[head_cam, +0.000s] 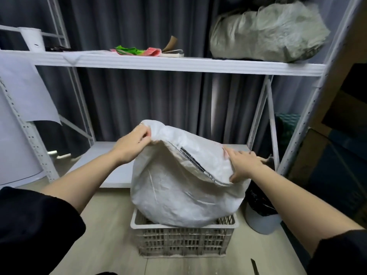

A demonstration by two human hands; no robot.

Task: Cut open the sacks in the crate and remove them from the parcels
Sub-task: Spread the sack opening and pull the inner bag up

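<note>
A large white woven sack (184, 195) bulges up out of a pale slatted plastic crate (182, 243) that stands on the light wood floor (107, 235), its rounded lower part filling the crate's mouth and overhanging the rim on the right. The sack's top edge is open along a sagging slit, and inside the gap a dark strip and silvery material show, though what they belong to cannot be told. Both hands are on that edge: the left hand (131, 144) pinches a bunched corner of the fabric at the upper left, fingers curled round it, while the right hand (243, 165) grips the edge at the right, thumb tucked under the lip and fingers laid over the top. The 2 hands are well apart, with the opening slung between them. Dark sleeves cover both upper arms. Just beside the crate on the right stands a white bin (262, 221) lined with a black bag. A dark blade tip (254, 266) lies on the floor near the lower right. Behind is a white metal shelf rack (158, 63) carrying a stuffed grey sack (268, 32), green and pink papers (137, 51) and a white roll (32, 38), in front of grey curtains (139, 108).
</note>
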